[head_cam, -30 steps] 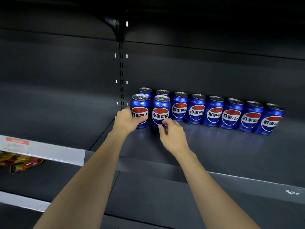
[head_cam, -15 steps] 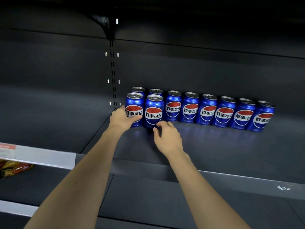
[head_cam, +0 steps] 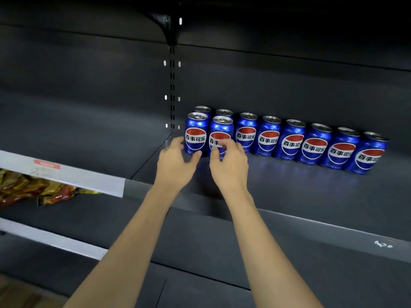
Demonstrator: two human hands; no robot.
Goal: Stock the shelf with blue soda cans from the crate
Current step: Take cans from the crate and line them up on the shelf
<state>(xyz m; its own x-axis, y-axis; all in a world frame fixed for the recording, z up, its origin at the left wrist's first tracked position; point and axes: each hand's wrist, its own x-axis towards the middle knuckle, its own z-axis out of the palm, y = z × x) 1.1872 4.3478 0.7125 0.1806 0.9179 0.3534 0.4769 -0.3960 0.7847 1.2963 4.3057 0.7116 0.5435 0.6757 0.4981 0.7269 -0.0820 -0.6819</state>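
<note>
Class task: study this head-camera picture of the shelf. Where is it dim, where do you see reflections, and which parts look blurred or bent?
Head view: the upper shelf bay is dark; the blue soda cans catch light and cast a blue sheen on the shelf; the left hand and right hand are slightly motion-blurred; the price strip and shelf edges bow from the wide-angle lens.

A dark grey metal back panel closes the scene, split by a slotted black upright rail that rises to a black bracket under the shadowed upper shelf. Light is dim and falls from the front. To the left, a pale grey price strip with a red label edges a neighbouring shelf; beneath it lie crinkled gold and red snack bags. A second pale strip runs lower down.
</note>
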